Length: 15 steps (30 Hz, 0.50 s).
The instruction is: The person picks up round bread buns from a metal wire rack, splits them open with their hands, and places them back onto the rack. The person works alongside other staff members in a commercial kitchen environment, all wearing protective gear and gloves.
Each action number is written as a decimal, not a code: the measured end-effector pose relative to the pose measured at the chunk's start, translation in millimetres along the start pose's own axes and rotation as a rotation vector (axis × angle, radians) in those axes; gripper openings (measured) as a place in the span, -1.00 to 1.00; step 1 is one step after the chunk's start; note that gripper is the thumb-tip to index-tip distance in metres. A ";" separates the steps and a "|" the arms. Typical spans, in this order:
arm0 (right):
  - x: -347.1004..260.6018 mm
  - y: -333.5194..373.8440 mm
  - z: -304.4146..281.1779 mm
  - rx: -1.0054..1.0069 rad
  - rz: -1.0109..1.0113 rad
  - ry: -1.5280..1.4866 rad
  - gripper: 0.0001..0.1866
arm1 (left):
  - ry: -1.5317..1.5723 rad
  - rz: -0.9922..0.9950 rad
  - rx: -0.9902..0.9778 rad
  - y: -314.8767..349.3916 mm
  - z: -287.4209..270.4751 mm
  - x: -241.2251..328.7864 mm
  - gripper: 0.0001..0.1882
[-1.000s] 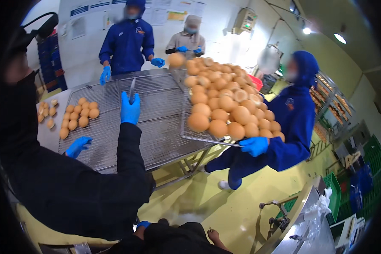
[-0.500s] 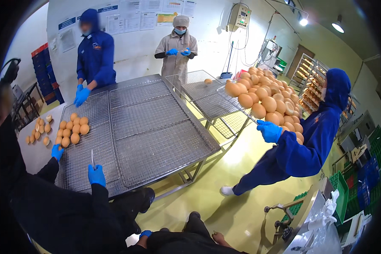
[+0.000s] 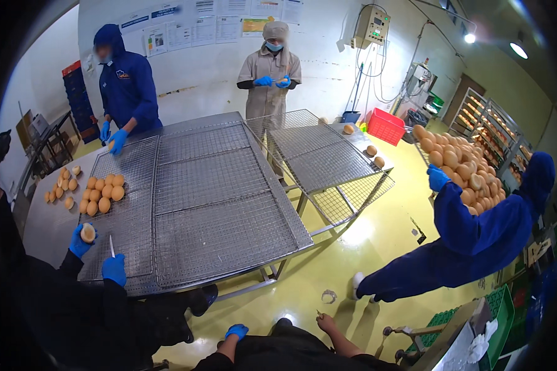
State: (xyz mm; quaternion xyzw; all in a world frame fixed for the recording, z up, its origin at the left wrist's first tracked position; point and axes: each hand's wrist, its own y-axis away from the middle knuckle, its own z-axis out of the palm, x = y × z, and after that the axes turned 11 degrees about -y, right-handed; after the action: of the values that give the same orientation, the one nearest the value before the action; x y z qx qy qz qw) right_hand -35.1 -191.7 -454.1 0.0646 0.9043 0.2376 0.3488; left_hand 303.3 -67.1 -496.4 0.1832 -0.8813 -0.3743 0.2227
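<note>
At the lower edge my left hand (image 3: 236,332), in a blue glove, rests by my dark-clothed leg, its fingers lying loosely with nothing seen in them. My bare right hand (image 3: 325,323) is held out over the yellow floor, fingers closed on a thin, pale yellowish thing (image 3: 319,313) too small to name. Neither hand touches the steel table (image 3: 306,240). Beside me on the left, a co-worker in black holds a cut round bun (image 3: 88,233) in one gloved hand (image 3: 78,242) and a knife (image 3: 112,246) in the other (image 3: 114,269).
Wire racks (image 3: 223,204) cover the table, with brown buns (image 3: 104,193) at its left. Two co-workers (image 3: 127,86) (image 3: 269,80) stand behind. At right, another in blue (image 3: 476,229) carries a bun-loaded rack (image 3: 461,167). A red crate (image 3: 385,127) and a steel cart (image 3: 455,328) stand around.
The co-worker with the loaded rack has moved right, uncovering several buns and the red crate. The co-worker in black has lifted a cut bun. Both my hands show more fully now.
</note>
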 end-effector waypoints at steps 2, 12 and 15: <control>5.2 -5.4 -9.1 -0.047 -0.022 0.056 -0.63 | 0.079 0.026 0.090 8.3 -7.2 22.0 -0.59; 39.9 -48.8 0.0 -0.245 -0.238 0.263 -0.65 | 0.448 -0.400 0.372 79.5 2.1 15.4 -0.65; 9.2 -55.5 6.2 -0.301 -0.204 0.235 -0.65 | 0.608 -0.329 0.448 102.3 -1.9 13.6 -0.62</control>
State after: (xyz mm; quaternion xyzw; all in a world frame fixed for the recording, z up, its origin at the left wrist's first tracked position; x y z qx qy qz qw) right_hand -35.2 -235.5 -490.0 -0.1084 0.8950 0.3391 0.2689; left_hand 277.0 -8.2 -415.9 0.4679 -0.7940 -0.1326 0.3646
